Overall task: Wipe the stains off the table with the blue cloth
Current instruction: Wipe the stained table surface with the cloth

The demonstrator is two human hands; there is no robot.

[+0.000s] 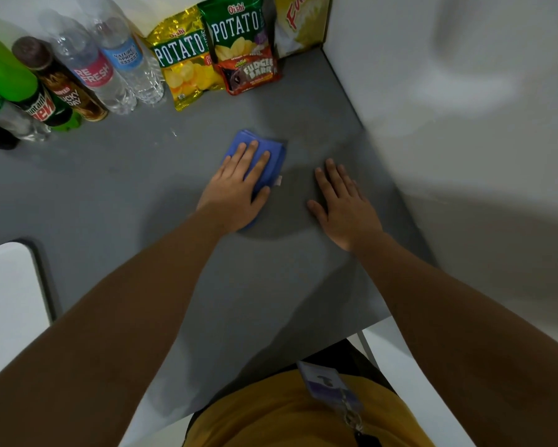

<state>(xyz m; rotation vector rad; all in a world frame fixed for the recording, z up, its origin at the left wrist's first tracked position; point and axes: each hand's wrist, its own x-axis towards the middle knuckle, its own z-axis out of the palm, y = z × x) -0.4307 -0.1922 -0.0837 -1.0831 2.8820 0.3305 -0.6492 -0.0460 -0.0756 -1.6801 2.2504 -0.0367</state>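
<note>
Left hand [235, 191] flat on blue cloth [272, 153] | bottles [87, 66], snack bags [213, 50] behind

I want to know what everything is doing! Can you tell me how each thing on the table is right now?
blue cloth: folded, flat on the table, pressed under the left hand
left hand: open, palm down on the cloth
right hand: open, flat on the bare table, holding nothing
water bottles: upright, caps not visible
soda bottles: upright
potato chip bags: standing, look sealed
fudge bar pack: leaning against a chip bag
</note>
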